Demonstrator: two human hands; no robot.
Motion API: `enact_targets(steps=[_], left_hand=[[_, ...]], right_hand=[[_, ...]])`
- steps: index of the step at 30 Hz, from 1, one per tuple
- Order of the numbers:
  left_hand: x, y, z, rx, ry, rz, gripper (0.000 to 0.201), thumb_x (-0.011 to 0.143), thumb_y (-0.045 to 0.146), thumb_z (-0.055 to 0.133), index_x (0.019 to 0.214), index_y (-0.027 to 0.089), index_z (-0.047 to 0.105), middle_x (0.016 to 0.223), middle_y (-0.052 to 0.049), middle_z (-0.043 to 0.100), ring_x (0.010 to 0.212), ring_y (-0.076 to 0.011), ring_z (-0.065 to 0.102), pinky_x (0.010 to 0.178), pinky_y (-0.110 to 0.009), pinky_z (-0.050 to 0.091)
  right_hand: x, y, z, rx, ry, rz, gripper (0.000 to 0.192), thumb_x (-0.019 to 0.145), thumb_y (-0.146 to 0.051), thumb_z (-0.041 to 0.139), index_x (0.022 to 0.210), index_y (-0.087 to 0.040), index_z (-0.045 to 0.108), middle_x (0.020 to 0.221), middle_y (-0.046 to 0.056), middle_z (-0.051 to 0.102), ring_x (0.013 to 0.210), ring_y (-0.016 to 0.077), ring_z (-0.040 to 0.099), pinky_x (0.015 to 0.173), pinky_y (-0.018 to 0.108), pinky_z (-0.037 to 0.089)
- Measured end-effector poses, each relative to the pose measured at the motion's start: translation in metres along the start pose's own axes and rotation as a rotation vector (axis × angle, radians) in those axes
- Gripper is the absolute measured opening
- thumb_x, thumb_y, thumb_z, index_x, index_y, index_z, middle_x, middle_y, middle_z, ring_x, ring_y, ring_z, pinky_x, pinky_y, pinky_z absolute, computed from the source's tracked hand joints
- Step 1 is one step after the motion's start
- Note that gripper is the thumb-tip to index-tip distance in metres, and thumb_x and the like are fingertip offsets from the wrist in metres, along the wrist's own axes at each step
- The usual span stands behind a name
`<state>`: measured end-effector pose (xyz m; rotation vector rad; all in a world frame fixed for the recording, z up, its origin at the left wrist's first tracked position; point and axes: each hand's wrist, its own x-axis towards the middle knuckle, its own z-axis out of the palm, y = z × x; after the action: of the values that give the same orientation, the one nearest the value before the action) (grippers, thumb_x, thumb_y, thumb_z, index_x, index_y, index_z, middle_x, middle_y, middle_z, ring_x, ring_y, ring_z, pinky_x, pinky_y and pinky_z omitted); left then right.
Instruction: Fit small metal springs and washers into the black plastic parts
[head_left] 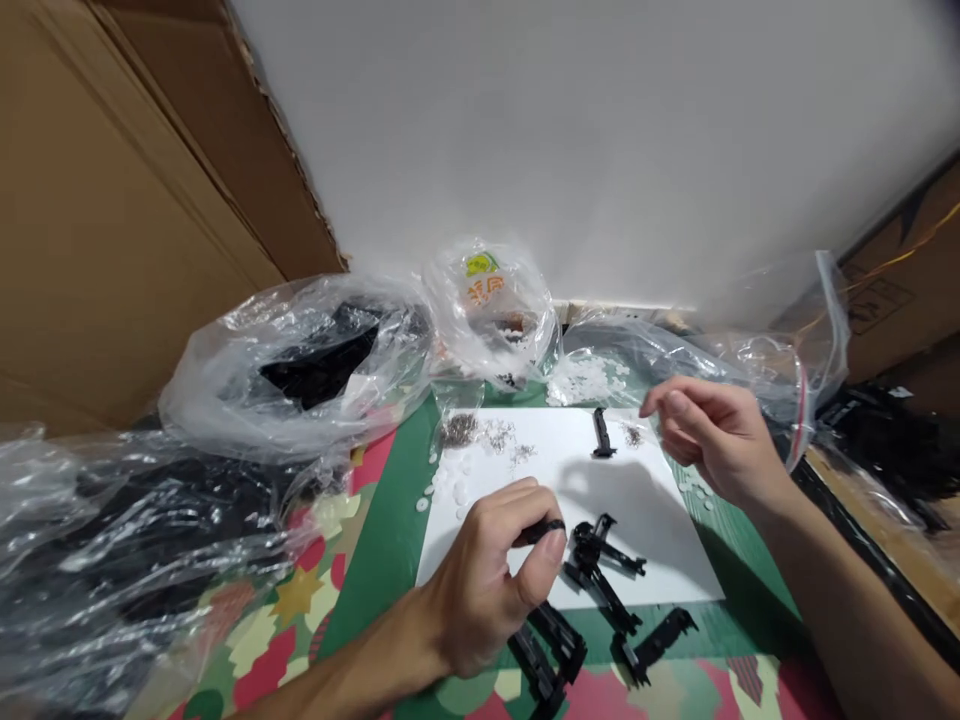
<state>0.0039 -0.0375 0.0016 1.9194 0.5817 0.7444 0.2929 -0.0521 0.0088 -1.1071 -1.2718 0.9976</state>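
Note:
My left hand (491,580) is closed around a small black plastic part (540,531), most of it hidden by the fingers. My right hand (709,435) hovers over the right side of a white sheet (517,490), thumb and forefinger together; whatever they hold, if anything, is too small to make out. Several similar black plastic parts (604,570) lie between the hands and toward the near edge. A single black part (602,434) rests apart at the back of the sheet. Near the right fingers is a little pile of tiny metal pieces (634,436).
A heap of small metal pieces (459,430) and scattered white discs (459,480) lie at left. More white pieces (589,380) sit behind the sheet. Clear plastic bags (300,345) crowd the back and left, with a zip bag (802,390) at right. Cardboard (120,180) rises at left.

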Motion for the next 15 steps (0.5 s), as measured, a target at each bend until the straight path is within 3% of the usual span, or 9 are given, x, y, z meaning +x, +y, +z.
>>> enact_targets(steps=[3,9,15], left_hand=[[0.000,-0.002,-0.005,-0.036,0.032,-0.040,0.038,0.107,0.046,0.051,0.078,0.021,0.049,0.073,0.002,0.043,0.069,-0.0158,0.044,0.066,-0.030,0.035],[0.008,-0.004,-0.011,-0.118,0.069,-0.040,0.045,0.106,0.050,0.053,0.072,0.021,0.050,0.073,0.000,0.044,0.073,-0.0180,0.045,0.068,-0.031,0.036],[0.013,-0.014,-0.014,-0.202,0.039,-0.168,0.046,0.105,0.052,0.054,0.072,0.020,0.059,0.074,0.000,0.049,0.072,-0.0185,0.046,0.069,-0.030,0.036]], right_hand=[[-0.005,-0.002,-0.024,-0.120,0.100,0.009,0.041,0.105,-0.056,0.062,0.092,-0.019,0.074,0.057,-0.007,0.030,0.050,0.0104,0.024,0.047,0.027,0.019],[-0.041,-0.017,-0.040,-0.544,0.072,0.095,0.052,0.103,-0.061,0.060,0.073,-0.019,0.063,0.066,-0.002,0.039,0.059,0.0125,0.031,0.052,0.028,0.024],[-0.093,-0.028,-0.072,-0.682,0.255,0.231,0.058,0.104,-0.068,0.050,0.080,-0.019,0.069,0.060,-0.003,0.036,0.055,0.0128,0.032,0.050,0.027,0.024]])
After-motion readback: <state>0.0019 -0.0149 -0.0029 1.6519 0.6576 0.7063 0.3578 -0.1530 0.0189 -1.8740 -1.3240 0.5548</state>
